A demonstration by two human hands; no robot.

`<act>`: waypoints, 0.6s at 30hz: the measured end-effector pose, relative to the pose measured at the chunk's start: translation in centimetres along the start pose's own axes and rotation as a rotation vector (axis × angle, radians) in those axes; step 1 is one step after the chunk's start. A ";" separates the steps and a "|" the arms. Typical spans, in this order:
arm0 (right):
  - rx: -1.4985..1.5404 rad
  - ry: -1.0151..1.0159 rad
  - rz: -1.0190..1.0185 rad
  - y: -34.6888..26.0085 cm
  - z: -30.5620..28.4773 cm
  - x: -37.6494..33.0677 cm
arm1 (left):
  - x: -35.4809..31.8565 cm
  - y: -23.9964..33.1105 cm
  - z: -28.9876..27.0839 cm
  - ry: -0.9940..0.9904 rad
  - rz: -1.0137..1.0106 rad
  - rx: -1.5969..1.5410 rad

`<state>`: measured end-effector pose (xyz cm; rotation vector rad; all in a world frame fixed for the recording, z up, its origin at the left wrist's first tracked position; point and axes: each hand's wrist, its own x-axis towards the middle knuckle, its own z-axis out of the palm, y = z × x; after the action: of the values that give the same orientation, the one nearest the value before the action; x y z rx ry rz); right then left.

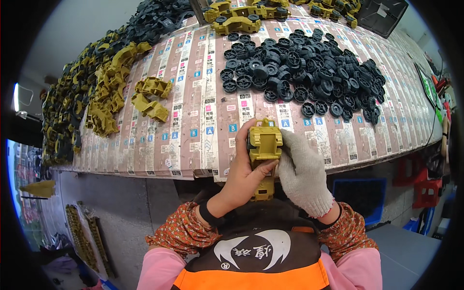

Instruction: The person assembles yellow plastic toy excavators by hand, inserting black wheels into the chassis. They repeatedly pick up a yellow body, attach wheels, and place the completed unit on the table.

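At the table's front edge, a yellow plastic toy car body (265, 144) is held between my two hands. My bare left hand (238, 172) is closed around its left side, thumb across the near end. My right hand (305, 175), in a white knitted glove, is closed against its right side; the fingertips there are partly hidden. A dark part, perhaps a wheel, shows by my left fingers. Below my hands, near my lap, sits another yellow plastic piece (264, 189). Just beyond them spreads a heap of black toy wheels (309, 67).
Two loose yellow car bodies (151, 107) lie left of the wheels. A large pile of yellow and black toy cars (72, 104) covers the table's left side. More yellow bodies (237, 24) lie at the back. A red stool (426, 193) stands at lower right.
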<state>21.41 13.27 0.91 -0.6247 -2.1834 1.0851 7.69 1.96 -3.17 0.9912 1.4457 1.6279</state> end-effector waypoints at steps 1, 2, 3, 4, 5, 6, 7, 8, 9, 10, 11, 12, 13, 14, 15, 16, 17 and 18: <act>-0.024 -0.010 -0.028 0.1 -0.2 0.1 | 0.0 0.1 -0.1 -0.020 0.014 0.047; -0.049 -0.021 -0.055 0.1 -0.4 0.1 | 0.0 0.3 -0.2 -0.041 0.027 0.093; -0.084 -0.056 -0.046 -0.1 -0.7 0.3 | 0.0 0.4 -0.2 -0.061 0.041 0.139; -0.118 -0.092 -0.037 -0.5 -1.2 0.3 | -0.1 0.5 -0.1 -0.080 0.029 0.163; -0.153 -0.128 -0.027 -0.7 -1.6 0.4 | -0.2 0.6 -0.1 -0.100 0.018 0.187; -0.105 -0.144 0.049 -0.5 -1.7 0.3 | -0.3 0.7 0.0 -0.119 0.006 0.211; -0.056 -0.159 0.121 -0.3 -1.9 0.4 | -0.3 0.8 -0.1 -0.138 0.020 0.236; -0.007 -0.175 0.193 -0.2 -2.0 0.5 | -0.1 0.8 -0.3 -0.156 0.035 0.262; 0.131 -0.194 0.350 -0.8 -2.3 0.7 | 0.0 0.9 -0.4 -0.173 0.050 0.287; 0.269 -0.211 0.508 -1.9 -2.9 1.0 | 0.1 1.0 -0.4 -0.181 0.041 0.304; 0.408 -0.228 0.665 -2.5 -3.2 1.4 | 0.1 1.1 -0.5 -0.189 0.032 0.320; 0.330 -0.256 0.645 -2.4 -3.4 1.8 | 0.2 1.1 -0.5 -0.196 0.023 0.336; 0.254 -0.288 0.622 -2.1 -3.9 2.5 | 0.4 1.2 -0.6 -0.189 0.015 0.268; 0.174 -0.316 0.602 -1.6 -4.7 3.1 | 0.9 1.2 -0.4 -0.188 0.007 0.197; 0.010 -0.243 0.238 1.6 -4.6 3.3 | 1.2 1.3 -0.3 -0.185 0.000 0.125; -0.192 -0.129 0.142 3.0 -5.0 4.4 | 1.3 1.4 0.0 -0.158 -0.072 -0.073; -0.399 -0.008 0.045 4.0 -5.4 5.7 | 1.3 1.3 0.0 -0.112 -0.088 -0.117; -0.514 0.005 0.029 4.9 -5.9 6.6 | 1.3 1.0 -0.1 -0.065 -0.104 -0.160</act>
<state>21.60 23.31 1.78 -0.8772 -2.4678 0.5234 6.95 3.01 -2.06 0.8564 1.2810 1.5932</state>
